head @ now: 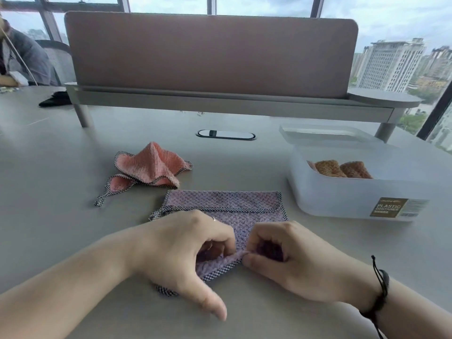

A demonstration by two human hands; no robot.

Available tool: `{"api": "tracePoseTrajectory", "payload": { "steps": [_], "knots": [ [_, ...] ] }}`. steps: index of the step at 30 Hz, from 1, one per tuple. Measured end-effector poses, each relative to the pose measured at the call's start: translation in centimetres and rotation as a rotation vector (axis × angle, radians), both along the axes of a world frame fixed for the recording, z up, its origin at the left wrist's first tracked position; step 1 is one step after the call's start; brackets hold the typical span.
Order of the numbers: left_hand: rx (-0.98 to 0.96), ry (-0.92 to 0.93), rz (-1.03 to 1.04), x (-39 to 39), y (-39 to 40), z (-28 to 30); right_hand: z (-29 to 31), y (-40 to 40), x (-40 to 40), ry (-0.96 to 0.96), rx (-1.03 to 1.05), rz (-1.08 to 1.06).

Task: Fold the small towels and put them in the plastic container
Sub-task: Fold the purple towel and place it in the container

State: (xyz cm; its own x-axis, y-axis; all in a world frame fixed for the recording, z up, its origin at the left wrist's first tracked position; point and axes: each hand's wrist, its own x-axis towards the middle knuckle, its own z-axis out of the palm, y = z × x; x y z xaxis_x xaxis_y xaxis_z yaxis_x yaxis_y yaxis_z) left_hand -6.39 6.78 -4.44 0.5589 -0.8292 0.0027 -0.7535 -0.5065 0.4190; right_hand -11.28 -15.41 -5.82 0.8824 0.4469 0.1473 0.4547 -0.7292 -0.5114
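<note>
Lilac, pink and rust on a grey table

Grey table [61, 192] all round, and on it the lilac towel [225, 201], a waffle weave edged in black-and-white check trim. Just left of it and farther back, the pink towel [151, 165], salmon, same checked border. Right of the lilac towel, the plastic container [342, 199], frosted milky white, with a brown-and-white label [389, 207] printed in pale letters. Inside it, folded towels [342, 169] in orange-brown. Behind it, a clear lid [327, 133]. Beyond the lilac towel, a dusty mauve divider panel [210, 55]. Near it, a black cord bracelet [381, 287] on the wrist.
</note>
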Motion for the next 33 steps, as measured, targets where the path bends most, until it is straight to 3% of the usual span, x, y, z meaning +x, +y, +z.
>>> {"api": "tracePoseTrajectory", "payload": {
  "steps": [7,14,19,24,29,33],
  "knots": [
    [-0.118,0.155,0.132,1.3,1.3,-0.1,0.3,-0.3,-0.1,0.08,0.056,-0.019],
    [-0.142,0.307,0.281,3.8,4.1,0.6,1.0,-1.7,0.0,-0.069,-0.048,-0.094],
    [-0.201,0.223,0.34,4.7,4.3,-0.1,0.9,-2.0,0.0,-0.017,-0.169,-0.062],
    [-0.255,0.093,0.409,5.8,4.5,-1.0,0.5,-1.7,0.1,-0.085,-0.246,-0.04],
    [-0.306,0.074,0.436,6.1,4.7,-0.9,-0.3,-2.3,0.9,-0.251,-0.123,-0.12],
    [-0.283,0.091,0.447,6.2,5.0,-0.8,-0.7,-2.5,1.3,-0.255,-0.009,-0.156]
  ]
}}
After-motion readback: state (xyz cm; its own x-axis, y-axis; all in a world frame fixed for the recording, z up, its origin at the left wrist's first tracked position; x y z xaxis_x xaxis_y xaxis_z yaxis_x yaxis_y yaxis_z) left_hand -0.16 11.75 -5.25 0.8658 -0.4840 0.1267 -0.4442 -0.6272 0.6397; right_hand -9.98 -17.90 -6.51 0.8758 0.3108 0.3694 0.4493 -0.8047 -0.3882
